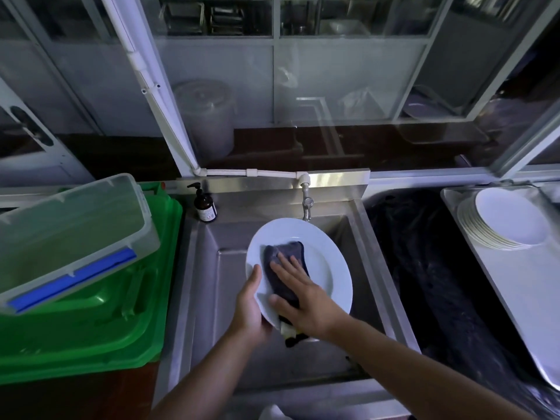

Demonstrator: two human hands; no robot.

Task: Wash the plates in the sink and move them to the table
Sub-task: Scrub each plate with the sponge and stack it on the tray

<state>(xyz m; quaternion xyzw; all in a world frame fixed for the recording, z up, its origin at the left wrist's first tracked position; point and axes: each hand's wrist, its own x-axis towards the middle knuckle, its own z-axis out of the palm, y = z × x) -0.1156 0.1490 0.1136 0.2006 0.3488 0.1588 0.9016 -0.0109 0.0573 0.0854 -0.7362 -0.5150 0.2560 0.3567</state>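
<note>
The left hand has its grip on the near-left rim of the plate, thumb lying over the face and the fingers hidden behind, likely so the plate stands tilted and steady against rubbing. The right hand lies flat with fingers spread, pressing a dark sponge onto the plate's middle; it holds nothing in a curled grip. The plate sits at frame centre, raised over the steel sink, just below the tap, which seems handy for rinsing. It is white, round, with a broad rim and a shallow well, and no plain dirt shows. A stack of white plates rests on the desk at the right edge. A soap bottle stands at the sink's upper-left corner.
</note>
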